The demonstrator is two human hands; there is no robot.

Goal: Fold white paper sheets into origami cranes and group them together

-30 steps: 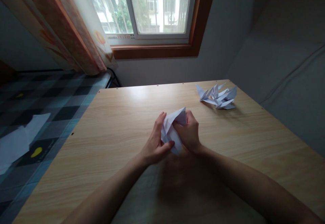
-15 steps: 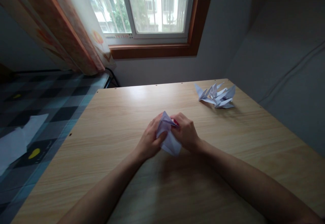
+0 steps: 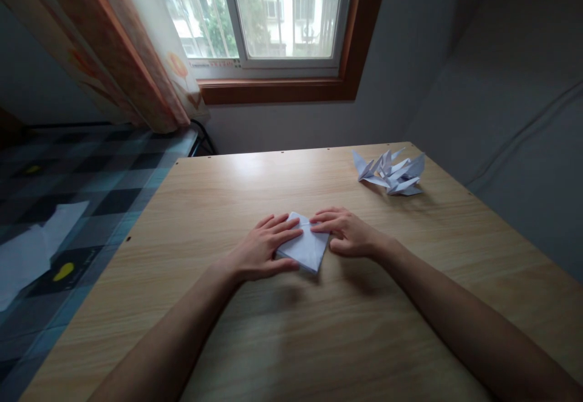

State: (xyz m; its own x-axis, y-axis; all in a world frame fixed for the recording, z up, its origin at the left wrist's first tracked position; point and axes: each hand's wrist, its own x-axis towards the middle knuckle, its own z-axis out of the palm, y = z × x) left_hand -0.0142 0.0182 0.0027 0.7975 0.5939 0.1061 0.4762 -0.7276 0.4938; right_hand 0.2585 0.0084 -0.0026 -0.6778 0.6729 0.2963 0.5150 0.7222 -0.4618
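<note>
Head view, folded paper: a white piece, lying flat on the desk between the two hands, one corner aimed at the near edge and the blunter end aimed away; a crease runs down toward that near corner.
Left hand: palm down, fingers spread over the left part of the folded paper, thumb stretched along its lower left edge — pressing or only resting, I cannot tell.
Right hand: palm down, fingers loosely extended, with the tips on the upper right part of the folded paper; the thumb is just beside its right edge, pinching nothing.
Desk: pale wood grain, small dark holes along the far and side edges, a bright patch of light near the far left.
Folded paper figures: a white cluster with pointed, wing-like parts, near the far right corner of the desk, well apart from the hands; they overlap too much to count.
Bed: left of the desk, under a checked cover in dark and blue-grey, with a yellow shape on one dark square.
Loose paper: white, lying on the bed at the left edge of the view.
Window: beyond the desk, barred, in a reddish-brown frame, a pale building and greenery outside.
Curtain: orange and cream with tulips, hanging left of the window.
Cable: running along the right wall — slanting down toward the desk.
</note>
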